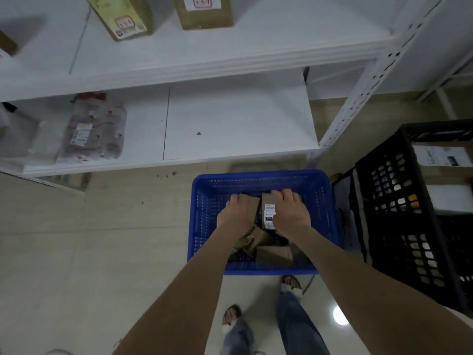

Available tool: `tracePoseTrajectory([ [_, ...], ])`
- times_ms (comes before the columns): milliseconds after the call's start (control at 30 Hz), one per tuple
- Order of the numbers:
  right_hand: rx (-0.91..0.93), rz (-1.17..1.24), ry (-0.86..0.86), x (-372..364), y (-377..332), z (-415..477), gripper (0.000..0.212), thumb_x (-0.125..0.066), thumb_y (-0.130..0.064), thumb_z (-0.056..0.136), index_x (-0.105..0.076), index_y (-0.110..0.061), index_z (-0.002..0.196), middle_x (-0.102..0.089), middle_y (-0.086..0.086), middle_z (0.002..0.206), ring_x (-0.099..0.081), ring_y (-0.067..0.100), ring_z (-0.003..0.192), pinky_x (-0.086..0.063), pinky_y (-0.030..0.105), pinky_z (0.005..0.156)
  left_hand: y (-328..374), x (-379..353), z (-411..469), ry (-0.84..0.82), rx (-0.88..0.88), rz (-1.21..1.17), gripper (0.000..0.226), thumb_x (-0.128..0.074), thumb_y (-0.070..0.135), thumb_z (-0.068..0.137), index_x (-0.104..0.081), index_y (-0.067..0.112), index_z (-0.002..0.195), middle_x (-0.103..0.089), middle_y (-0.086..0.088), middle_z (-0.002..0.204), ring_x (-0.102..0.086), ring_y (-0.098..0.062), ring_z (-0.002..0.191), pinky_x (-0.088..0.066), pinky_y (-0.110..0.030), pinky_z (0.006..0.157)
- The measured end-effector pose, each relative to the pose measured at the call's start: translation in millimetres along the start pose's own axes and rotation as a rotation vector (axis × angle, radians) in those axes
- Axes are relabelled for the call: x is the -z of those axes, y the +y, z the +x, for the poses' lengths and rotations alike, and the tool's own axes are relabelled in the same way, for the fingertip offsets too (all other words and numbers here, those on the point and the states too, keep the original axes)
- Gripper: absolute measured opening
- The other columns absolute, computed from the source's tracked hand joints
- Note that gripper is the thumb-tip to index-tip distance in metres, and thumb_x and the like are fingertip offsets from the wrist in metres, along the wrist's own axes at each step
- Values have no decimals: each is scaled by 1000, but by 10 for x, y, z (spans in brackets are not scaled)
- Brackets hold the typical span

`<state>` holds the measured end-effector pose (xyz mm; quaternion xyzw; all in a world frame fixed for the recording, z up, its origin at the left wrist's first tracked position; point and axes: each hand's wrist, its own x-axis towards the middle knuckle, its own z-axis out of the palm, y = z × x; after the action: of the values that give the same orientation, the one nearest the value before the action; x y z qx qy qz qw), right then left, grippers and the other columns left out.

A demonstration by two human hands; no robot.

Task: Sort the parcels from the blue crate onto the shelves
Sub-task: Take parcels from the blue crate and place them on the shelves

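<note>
Reaching into the blue crate (258, 179) among brown boxes (273, 254). Gripping a plain box (249, 204) with the left hand (234, 216), the labelled parcel (268, 213) with the right hand (290, 212), long axis pointing toward the shelves (230, 119).

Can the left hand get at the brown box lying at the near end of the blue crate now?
Probably not at once: the left hand grips another box. Once freed, likely yes; the near box lies uncovered in the open-topped crate.
</note>
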<state>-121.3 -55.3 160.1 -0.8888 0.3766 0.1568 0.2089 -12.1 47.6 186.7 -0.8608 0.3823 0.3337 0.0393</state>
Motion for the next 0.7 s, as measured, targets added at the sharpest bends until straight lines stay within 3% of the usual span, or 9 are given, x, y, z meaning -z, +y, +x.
tracePoseTrajectory([
  [233,-23,57,-137,-816,462,557,58,-53,-20,90,-28,-15,142,-32,11,143,-30,31,131,-38,46,103,61,-937,810,-157,45,-67,49,-49,12,92,-33,15,138,-23,-10,145,-40,-29,125,-45,-39,91],
  [400,-139,180,-250,-1677,705,1023,63,-53,-10,89,-23,-18,144,-25,11,145,-27,31,132,-39,42,100,-140,-1658,1505,-268,52,-36,60,-48,17,95,-19,7,147,-19,-18,150,-38,-34,130,-43,-42,101],
  [500,-191,208,-307,-2213,828,1274,63,-56,-13,90,-24,-19,144,-26,12,146,-38,33,128,-43,44,94,-369,-2051,1820,-277,106,-40,63,-52,21,95,-18,11,147,-26,-15,147,-37,-31,130,-43,-43,100],
  [700,-92,288,-471,-3258,712,1716,60,-58,-23,91,-28,-24,143,-32,11,143,-51,33,118,-48,42,88,-918,-2756,2390,-332,279,91,85,-57,21,92,4,12,151,-16,-12,153,-20,-30,141,-34,-42,106],
])
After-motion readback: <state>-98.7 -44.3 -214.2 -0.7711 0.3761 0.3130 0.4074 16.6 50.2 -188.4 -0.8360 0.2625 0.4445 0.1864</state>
